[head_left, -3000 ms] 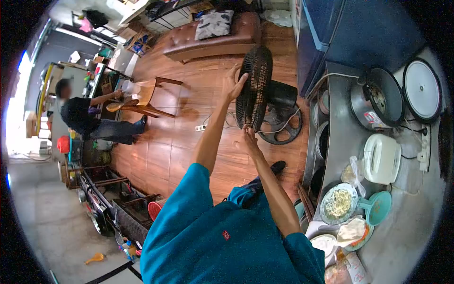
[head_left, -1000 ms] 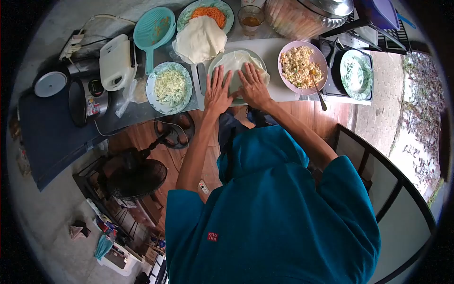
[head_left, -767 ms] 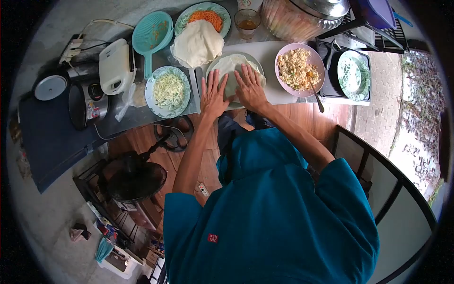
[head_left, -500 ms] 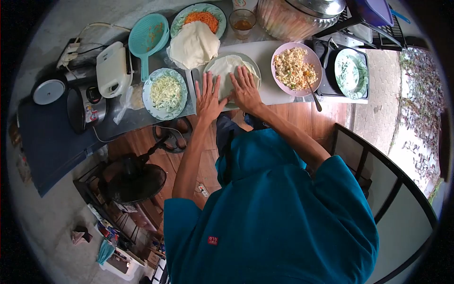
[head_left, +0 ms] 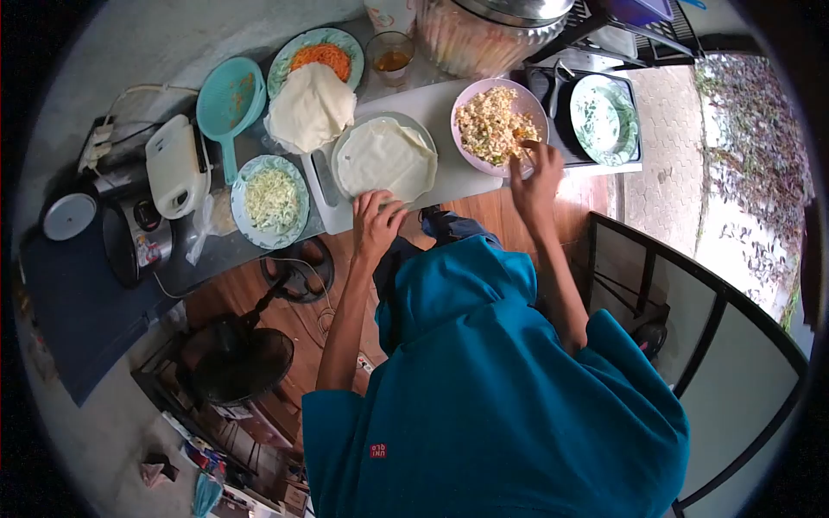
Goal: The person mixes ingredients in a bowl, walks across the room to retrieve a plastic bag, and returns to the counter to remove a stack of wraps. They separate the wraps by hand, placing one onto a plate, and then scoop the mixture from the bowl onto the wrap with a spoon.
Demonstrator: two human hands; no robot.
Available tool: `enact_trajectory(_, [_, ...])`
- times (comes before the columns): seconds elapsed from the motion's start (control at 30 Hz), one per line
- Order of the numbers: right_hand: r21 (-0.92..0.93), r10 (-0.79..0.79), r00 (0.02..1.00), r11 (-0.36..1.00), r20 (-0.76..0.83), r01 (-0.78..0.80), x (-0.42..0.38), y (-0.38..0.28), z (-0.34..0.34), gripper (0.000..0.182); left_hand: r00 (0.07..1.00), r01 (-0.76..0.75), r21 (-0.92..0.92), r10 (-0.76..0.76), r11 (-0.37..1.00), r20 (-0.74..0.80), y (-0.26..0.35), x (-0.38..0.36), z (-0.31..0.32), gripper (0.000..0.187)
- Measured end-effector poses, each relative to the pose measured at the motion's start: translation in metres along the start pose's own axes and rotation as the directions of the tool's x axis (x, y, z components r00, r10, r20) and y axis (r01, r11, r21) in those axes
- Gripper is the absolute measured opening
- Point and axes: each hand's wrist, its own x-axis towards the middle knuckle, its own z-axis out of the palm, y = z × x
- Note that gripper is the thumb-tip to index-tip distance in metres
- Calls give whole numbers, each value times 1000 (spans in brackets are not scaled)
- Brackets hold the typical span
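My right hand (head_left: 538, 179) is closed around the handle of a spoon (head_left: 526, 143), which stands in the mixed chopped filling (head_left: 492, 129) of a pink bowl (head_left: 460, 93). A thin round wrapper sheet (head_left: 384, 161) lies spread on a plate (head_left: 423, 128), its edge uneven. At the near rim of that plate rests my left hand (head_left: 377, 226), fingers bent and slightly apart, touching the edge. A stack of pale wrappers (head_left: 311, 108) droops over a plate of shredded carrot (head_left: 324, 62) behind it.
Left of the white cutting board (head_left: 325, 192) stands a plate of shredded cabbage (head_left: 272, 203). A green strainer (head_left: 226, 112), a white sandwich maker (head_left: 177, 164) and a glass of brown liquid (head_left: 392, 60) are around it. A green-patterned plate (head_left: 604, 121) sits on the right.
My right hand has left the wrapper and moved right to the spoon in the pink bowl. The left hand has drawn back to the plate's near rim. The view has shifted.
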Motion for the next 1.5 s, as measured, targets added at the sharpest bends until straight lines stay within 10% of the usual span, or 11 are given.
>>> enact_trajectory(0.17, [-187,192,981,965,37,-182,-15,76,-3,38,998,-5,3,5,1000,62,-3,3,-11,25])
enact_trajectory(0.23, [-21,348,877,932,331,-362,-17,86,-2,40,997,-27,52,23,998,77,0,2,-15,26])
enact_trajectory(0.8, [277,387,796,790,466,-547,3,98,7,36,999,47,-8,-47,999,8,38,43,-6,29])
enact_trajectory(1.5, [252,226,935,921,274,-296,3,114,-27,31,883,462,350,-383,815,-272,-12,20,-12,48])
